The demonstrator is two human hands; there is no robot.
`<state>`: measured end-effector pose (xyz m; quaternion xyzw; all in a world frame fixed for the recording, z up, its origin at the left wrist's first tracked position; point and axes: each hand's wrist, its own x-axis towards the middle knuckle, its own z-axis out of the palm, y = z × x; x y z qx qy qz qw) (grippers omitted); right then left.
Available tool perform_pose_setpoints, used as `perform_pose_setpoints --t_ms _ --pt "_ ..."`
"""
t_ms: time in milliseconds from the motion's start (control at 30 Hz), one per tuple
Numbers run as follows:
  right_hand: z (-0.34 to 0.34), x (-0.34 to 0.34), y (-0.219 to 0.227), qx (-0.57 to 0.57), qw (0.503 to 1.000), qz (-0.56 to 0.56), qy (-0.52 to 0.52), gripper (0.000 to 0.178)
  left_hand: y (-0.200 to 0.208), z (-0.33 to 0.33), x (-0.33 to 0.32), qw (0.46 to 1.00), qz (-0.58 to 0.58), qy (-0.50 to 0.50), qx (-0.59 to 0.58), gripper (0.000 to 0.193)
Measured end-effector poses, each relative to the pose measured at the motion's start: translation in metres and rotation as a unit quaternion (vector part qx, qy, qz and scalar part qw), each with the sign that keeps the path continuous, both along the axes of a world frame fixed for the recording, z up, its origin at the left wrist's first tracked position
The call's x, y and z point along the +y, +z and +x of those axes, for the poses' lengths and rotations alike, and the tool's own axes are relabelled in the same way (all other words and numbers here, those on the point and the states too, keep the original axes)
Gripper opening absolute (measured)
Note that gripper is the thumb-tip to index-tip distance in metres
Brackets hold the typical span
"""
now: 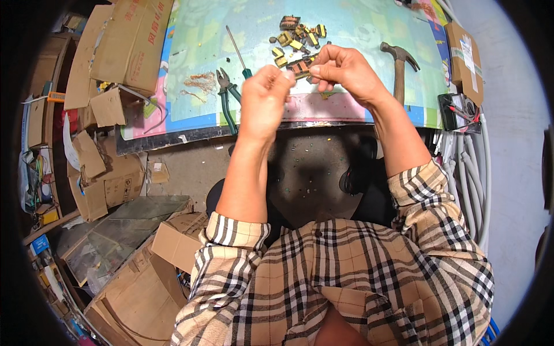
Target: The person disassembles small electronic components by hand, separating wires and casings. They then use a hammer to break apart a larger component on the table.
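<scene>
My left hand (265, 98) is closed above the near part of the table, thumb and fingers pressed together and slightly blurred. To its right, my right hand (349, 75) is closed in a pinch, thumb against forefinger. Whatever either pinch holds is too small to make out. Between the fingertips shows a small transformer (300, 68) with a copper winding; I cannot tell whether it is touched or lies behind them. Beyond the hands sits a heap of small yellow-and-black transformers (297, 43). Left of my left hand lie green-handled pliers (226, 98) and a screwdriver (235, 49).
A hammer (399, 69) lies on the right of the table (196, 34), which has a patterned cover. Loose copper wire (200, 82) lies left of the pliers. Cardboard boxes (130, 49) crowd the left side. A meter with leads (459, 112) is at the right edge, near grey pipes (473, 184).
</scene>
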<state>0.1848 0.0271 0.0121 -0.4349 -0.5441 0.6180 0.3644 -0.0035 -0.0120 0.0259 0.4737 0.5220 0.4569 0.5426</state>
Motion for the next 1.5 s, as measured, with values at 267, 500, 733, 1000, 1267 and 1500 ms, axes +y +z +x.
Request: perform_pose_setpoints --t_ms 267,500,733,1000,1267,1500 --pt "0.003 -0.004 0.008 0.101 0.992 -0.041 0.063 0.010 -0.016 -0.011 0.007 0.979 0.025 0.047 0.199 0.021" --pt "-0.003 -0.007 -0.008 0.219 0.964 -0.140 0.056 0.010 -0.002 0.002 0.004 0.903 0.053 0.033 0.424 0.019" --pt "0.008 -0.001 -0.004 0.215 0.954 -0.163 0.134 0.010 -0.001 -0.009 0.006 0.892 0.217 0.070 0.391 0.018" --pt "0.017 0.006 -0.008 0.197 0.956 -0.215 0.004 0.011 0.000 -0.032 0.018 0.874 0.304 0.102 0.366 0.019" --pt "0.010 0.003 -0.006 0.185 0.962 -0.199 0.016 0.010 -0.007 0.038 -0.016 0.907 0.339 0.112 0.225 0.014" --pt "0.009 0.000 -0.006 0.225 0.961 -0.139 0.083 0.010 -0.016 0.027 -0.005 0.921 0.285 0.057 0.258 0.013"
